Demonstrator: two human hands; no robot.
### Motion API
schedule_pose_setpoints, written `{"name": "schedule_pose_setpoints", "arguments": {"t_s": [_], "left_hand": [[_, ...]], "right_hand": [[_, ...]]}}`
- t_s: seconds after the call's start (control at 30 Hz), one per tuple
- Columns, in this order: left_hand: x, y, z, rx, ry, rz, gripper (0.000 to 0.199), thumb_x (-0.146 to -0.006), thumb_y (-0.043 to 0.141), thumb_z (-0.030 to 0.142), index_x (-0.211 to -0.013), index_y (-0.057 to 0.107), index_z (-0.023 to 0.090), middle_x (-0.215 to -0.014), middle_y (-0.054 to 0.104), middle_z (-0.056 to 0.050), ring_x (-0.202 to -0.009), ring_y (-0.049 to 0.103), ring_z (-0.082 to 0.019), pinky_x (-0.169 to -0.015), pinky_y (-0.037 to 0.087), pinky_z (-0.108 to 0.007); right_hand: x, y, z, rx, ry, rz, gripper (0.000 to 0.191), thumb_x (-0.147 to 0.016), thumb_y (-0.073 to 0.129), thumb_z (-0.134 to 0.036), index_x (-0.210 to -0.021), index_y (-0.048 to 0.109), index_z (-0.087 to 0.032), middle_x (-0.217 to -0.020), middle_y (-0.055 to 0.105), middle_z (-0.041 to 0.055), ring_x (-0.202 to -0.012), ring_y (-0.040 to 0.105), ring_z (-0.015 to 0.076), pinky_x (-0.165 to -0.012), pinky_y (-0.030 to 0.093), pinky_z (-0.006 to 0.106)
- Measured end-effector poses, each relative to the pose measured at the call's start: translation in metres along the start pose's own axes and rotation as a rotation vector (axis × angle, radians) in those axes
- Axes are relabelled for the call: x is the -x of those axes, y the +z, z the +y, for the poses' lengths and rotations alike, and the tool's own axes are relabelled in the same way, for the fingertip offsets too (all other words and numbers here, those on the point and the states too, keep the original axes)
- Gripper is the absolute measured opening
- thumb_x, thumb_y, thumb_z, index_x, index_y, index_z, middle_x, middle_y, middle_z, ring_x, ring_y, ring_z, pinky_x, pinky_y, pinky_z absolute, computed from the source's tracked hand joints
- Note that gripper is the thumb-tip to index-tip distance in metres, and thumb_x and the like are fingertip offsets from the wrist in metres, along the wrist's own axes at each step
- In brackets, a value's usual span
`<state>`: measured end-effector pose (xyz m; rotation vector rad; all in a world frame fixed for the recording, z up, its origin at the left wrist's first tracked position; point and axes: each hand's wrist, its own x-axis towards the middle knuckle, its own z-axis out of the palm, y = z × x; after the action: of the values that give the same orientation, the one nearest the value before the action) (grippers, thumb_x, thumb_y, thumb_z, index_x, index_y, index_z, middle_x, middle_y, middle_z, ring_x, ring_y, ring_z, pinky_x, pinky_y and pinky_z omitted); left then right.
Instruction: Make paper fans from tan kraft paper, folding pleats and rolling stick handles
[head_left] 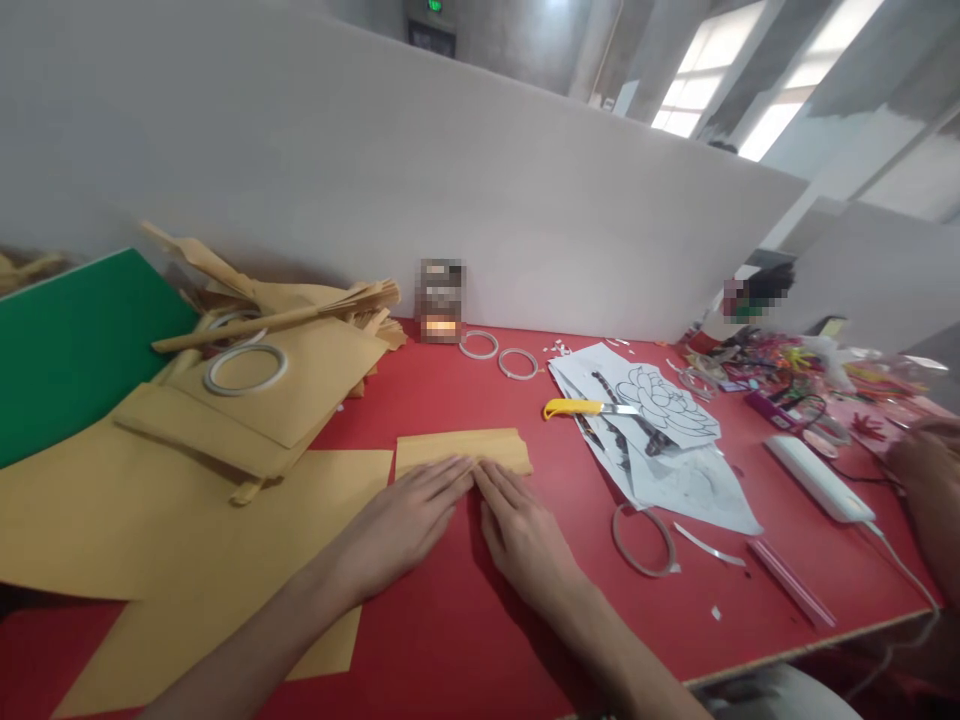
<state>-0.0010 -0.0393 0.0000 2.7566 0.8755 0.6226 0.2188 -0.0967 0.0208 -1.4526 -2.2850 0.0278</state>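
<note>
A folded strip of tan kraft paper (457, 446) lies on the red table in front of me. My left hand (409, 520) presses its near edge, with the fingers stretched out flat. My right hand (525, 530) lies on the same edge from the other side, fingers also extended, and the fingertips of both hands meet near the strip's middle. Under my left forearm spread large flat sheets of kraft paper (225, 560). Beyond them rises a pile of folded kraft paper (322, 375) with a tape roll (246, 391) on top.
A yellow utility knife (574, 408) rests partly on printed flower drawings (690, 480). Tape rolls (643, 572) are scattered about. A white corded device (817, 478) lies at right, near another person's hand (926, 465). A green board (75, 350) leans at left; a white partition (337, 180) stands behind.
</note>
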Motion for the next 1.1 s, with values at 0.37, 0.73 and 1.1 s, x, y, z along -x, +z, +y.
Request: {"name": "schedule_pose_setpoints", "arguments": {"t_s": [0.37, 0.73, 1.1], "left_hand": [[0.013, -0.038, -0.016, 0.085, -0.019, 0.088, 0.029, -0.11, 0.047, 0.017, -0.117, 0.075, 0.017, -0.118, 0.073, -0.01, -0.111, 0.069, -0.023, -0.098, 0.059, -0.038], [0.016, -0.059, -0.025, 0.238, -0.084, -0.065, 0.035, -0.111, 0.043, 0.016, -0.123, 0.076, 0.024, -0.122, 0.07, -0.007, -0.111, 0.067, -0.02, -0.096, 0.057, -0.032], [0.018, -0.069, -0.011, 0.189, -0.104, -0.161, 0.031, -0.108, 0.044, 0.011, -0.113, 0.072, 0.022, -0.115, 0.067, -0.006, -0.103, 0.065, -0.019, -0.092, 0.054, -0.03]], "right_hand": [[-0.003, -0.009, -0.005, 0.068, 0.009, -0.03, 0.033, -0.105, 0.048, -0.011, -0.132, 0.065, -0.014, -0.118, 0.068, 0.0151, -0.108, 0.062, 0.03, -0.099, 0.057, 0.049], [-0.001, -0.011, -0.003, 0.142, -0.023, -0.094, 0.048, -0.104, 0.047, -0.014, -0.152, 0.056, -0.018, -0.118, 0.066, 0.015, -0.105, 0.056, 0.0307, -0.092, 0.055, 0.048], [-0.001, -0.011, -0.003, 0.13, -0.03, -0.092, 0.046, -0.105, 0.049, -0.015, -0.15, 0.058, -0.018, -0.117, 0.065, 0.0145, -0.104, 0.056, 0.0304, -0.092, 0.054, 0.047]]}}
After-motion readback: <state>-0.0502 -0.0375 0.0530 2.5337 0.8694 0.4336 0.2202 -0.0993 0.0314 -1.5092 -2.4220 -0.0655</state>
